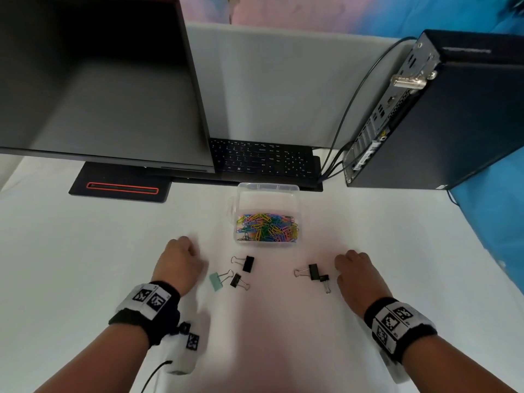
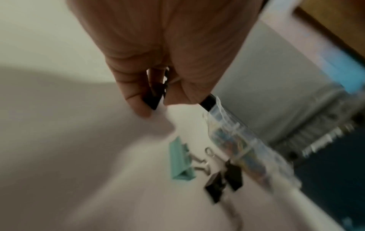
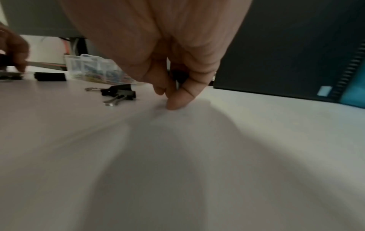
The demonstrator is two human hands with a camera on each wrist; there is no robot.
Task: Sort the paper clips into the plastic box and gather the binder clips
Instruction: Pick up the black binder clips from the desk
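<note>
left hand (image 2: 158,65) – grips black binder clip (image 2: 153,100) | right hand (image 3: 168,62) – grasp unclear | no writing legible

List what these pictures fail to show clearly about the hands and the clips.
- Left hand: head view shows only its back. The blurred left wrist view shows fingers round a black binder clip.
- Right hand: curled fingers hide the palm; something dark between them in the right wrist view, too blurred to name.
- Plastic box: paper clips too small to count.
</note>
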